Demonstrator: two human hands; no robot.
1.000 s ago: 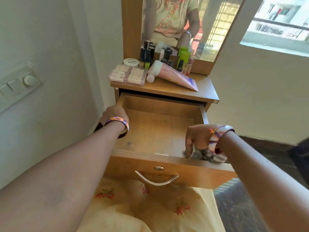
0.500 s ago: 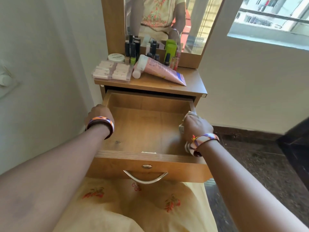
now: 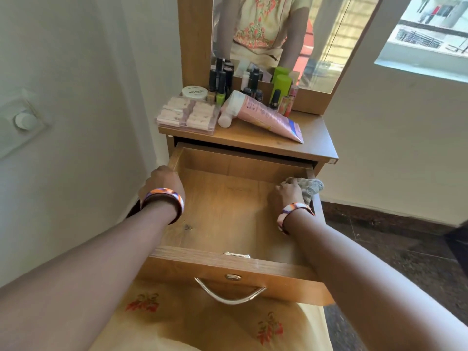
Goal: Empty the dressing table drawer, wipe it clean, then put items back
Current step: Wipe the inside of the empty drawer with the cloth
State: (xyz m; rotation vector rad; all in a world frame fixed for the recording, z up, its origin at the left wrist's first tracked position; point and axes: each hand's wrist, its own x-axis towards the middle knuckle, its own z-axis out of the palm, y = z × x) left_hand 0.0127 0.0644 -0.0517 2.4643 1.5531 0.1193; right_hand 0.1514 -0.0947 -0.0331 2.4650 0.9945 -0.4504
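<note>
The wooden drawer (image 3: 228, 259) stands pulled out of the dressing table, and nothing lies inside it. My left hand (image 3: 162, 184) grips the drawer's left side wall near the back. My right hand (image 3: 288, 191) presses a grey cloth (image 3: 310, 190) against the drawer's right wall at the far corner. On the table top (image 3: 314, 138) lie a pink tube (image 3: 263, 114), a clear box of pale pads (image 3: 188, 115), a white jar (image 3: 194, 92), a green bottle (image 3: 282, 84) and several small dark bottles.
A mirror (image 3: 273, 34) stands behind the table top. A white wall with a switch plate (image 3: 24, 120) runs along the left. A dark stone floor (image 3: 395, 252) lies to the right, with a window (image 3: 430, 34) above it. The drawer's metal handle (image 3: 229, 295) hangs over my yellow dress.
My right hand slid the cloth from the drawer's front right corner back along the right wall to the far corner. My left hand stayed on the left wall.
</note>
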